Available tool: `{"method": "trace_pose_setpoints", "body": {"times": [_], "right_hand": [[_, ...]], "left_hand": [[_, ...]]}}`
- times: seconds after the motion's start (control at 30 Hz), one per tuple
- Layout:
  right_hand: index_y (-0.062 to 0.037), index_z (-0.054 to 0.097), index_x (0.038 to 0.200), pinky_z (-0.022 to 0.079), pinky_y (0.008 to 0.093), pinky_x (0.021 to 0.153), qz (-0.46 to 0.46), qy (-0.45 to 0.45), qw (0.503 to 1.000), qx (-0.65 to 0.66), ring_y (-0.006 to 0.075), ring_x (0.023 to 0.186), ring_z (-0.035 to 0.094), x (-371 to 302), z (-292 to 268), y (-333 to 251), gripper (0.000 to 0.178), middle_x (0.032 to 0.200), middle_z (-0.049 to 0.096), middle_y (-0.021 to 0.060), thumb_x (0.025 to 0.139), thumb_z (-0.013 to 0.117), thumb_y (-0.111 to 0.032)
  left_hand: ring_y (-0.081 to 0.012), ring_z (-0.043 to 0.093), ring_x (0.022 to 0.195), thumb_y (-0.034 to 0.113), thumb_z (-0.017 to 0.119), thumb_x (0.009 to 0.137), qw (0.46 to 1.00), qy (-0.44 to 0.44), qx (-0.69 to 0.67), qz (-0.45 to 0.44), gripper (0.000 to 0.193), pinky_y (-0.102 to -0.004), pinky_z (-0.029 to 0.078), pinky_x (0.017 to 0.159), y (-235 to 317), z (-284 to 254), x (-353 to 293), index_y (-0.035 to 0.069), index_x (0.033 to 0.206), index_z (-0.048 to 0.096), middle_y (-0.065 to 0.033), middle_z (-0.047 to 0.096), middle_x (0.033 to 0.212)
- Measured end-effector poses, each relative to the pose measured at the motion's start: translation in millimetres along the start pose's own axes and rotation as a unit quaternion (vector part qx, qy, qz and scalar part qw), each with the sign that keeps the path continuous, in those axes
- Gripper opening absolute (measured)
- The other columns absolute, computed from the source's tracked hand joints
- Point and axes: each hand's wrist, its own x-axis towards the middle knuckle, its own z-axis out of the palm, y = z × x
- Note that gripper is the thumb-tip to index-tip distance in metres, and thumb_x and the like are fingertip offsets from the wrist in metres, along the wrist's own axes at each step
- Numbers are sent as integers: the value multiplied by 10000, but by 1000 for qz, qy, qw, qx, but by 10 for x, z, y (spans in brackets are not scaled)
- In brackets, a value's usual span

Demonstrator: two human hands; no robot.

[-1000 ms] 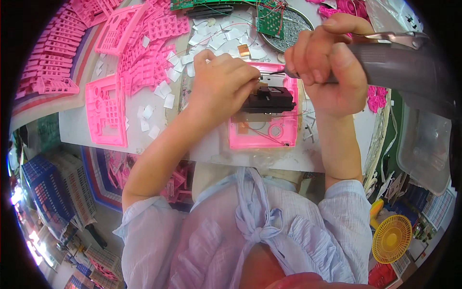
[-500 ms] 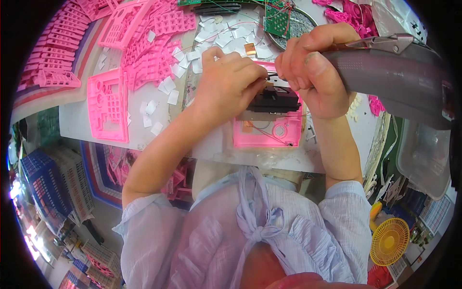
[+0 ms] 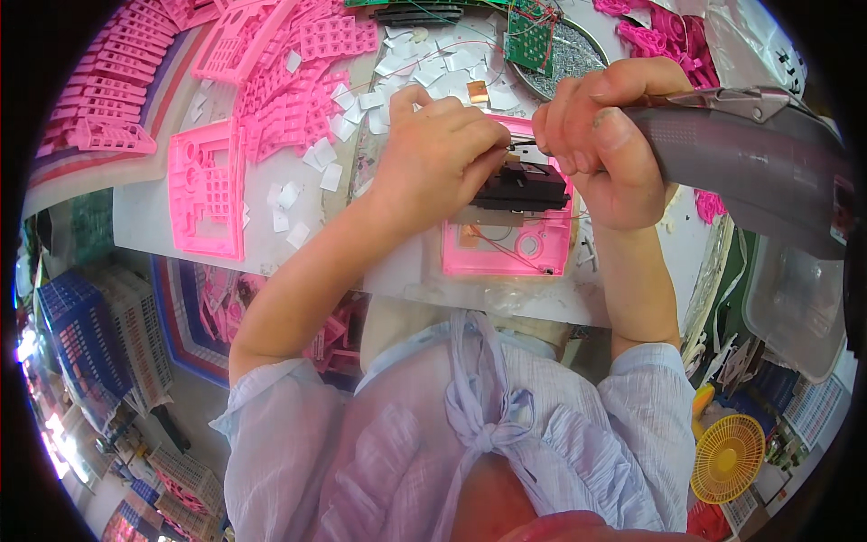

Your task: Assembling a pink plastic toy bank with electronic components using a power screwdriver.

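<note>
On the left, a pink frame [image 3: 206,190] is lying on the table [image 3: 316,275]. At upper centre, the left hand [image 3: 440,155] is bending its fingers together; whether they are pinching anything is hidden. Beside its fingertips, a black block [image 3: 524,190] is resting in a pink casing [image 3: 501,263], between and below both hands. Toward upper right, the right hand [image 3: 612,144] is gripping a grey handheld tool [image 3: 741,155], pointing it leftward.

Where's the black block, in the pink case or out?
In: the black block lies within the pink case, whose rim shows below it. Cannot tell whether it's fastened.
</note>
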Motion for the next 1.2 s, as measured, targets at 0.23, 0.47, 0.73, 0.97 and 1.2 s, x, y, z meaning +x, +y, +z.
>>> {"method": "trace_pose_setpoints", "body": {"times": [0.23,0.47,0.73,0.97,1.2], "right_hand": [[-53,483,1136,413,334,526,-1,-9,1000,3,134,549,422,11,9,-22,203,619,451,23,951,541,-113],[-70,490,1171,389,328,527,2,-10,1000,5,135,567,424,33,0,-116,213,626,442,19,974,523,-146],[15,363,1444,488,399,729,0,102,982,-156,198,694,562,71,-213,-300,551,784,577,76,951,568,-120],[62,507,1323,395,450,1041,-175,201,820,-507,300,1191,523,-361,-44,-268,593,1197,638,165,805,750,-96],[-20,690,1098,430,424,976,107,-40,833,-542,330,1083,542,-601,5,-153,343,1131,651,129,803,759,-183]], "left_hand": [[-182,607,825,188,749,800,1000,-6,2,-3,109,-425,341,867,6,-5,3,158,876,677,31,666,835],[-178,612,817,195,748,810,1000,-2,-6,-4,106,-421,338,874,-19,8,-3,154,884,684,29,671,837],[-161,591,740,124,716,853,997,18,-60,-43,68,-372,318,831,-50,-4,-42,120,902,669,16,683,841],[-148,584,724,141,732,835,993,-14,-94,-71,79,-359,329,825,-19,-73,-50,115,881,674,19,689,840],[-146,586,728,122,744,830,995,11,-82,-46,94,-357,330,819,-10,-41,-61,123,898,679,21,685,839]]}}
